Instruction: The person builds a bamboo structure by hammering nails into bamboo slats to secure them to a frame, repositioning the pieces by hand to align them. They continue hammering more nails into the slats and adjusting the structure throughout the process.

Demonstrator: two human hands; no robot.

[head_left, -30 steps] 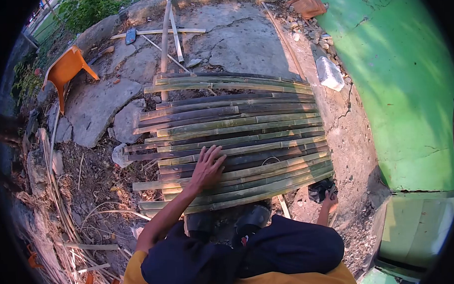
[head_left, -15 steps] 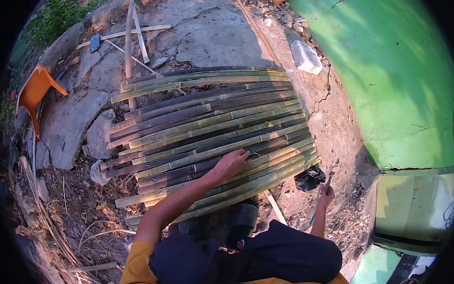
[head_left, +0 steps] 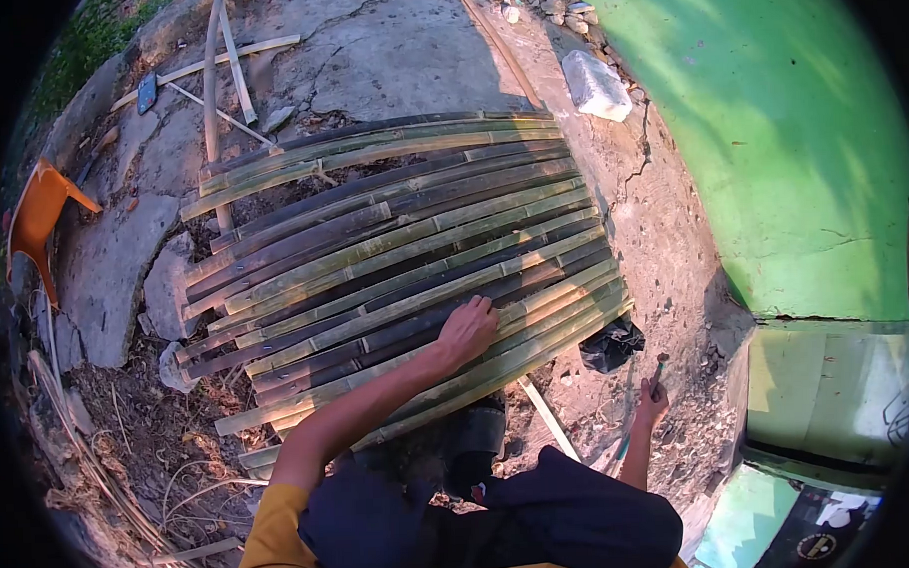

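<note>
Rows of split bamboo strips (head_left: 403, 244), some green and some dark, lie side by side across the middle of the view. My left hand (head_left: 468, 331) rests on the lower strips with its fingers curled; whether anything small is under them is hidden. To the right, beyond the strips' ends, my right hand (head_left: 654, 402) is wrapped round a hammer (head_left: 623, 444) with a greenish handle, held low over the ground. A black plastic bag (head_left: 611, 346) sits between the strips' right ends and my right hand.
An orange chair (head_left: 42, 223) stands at the left. A blue phone (head_left: 147, 93) lies on the concrete near crossed wooden sticks (head_left: 211, 102). A whitish block (head_left: 596, 86) is beside the green wall (head_left: 790, 152). Thin loose strips (head_left: 95, 462) lie at lower left.
The view has shifted, so the strips and chair appear further left. My left hand's fingers have drawn in, and the thin curved piece near them no longer shows. My right hand still holds the hammer.
</note>
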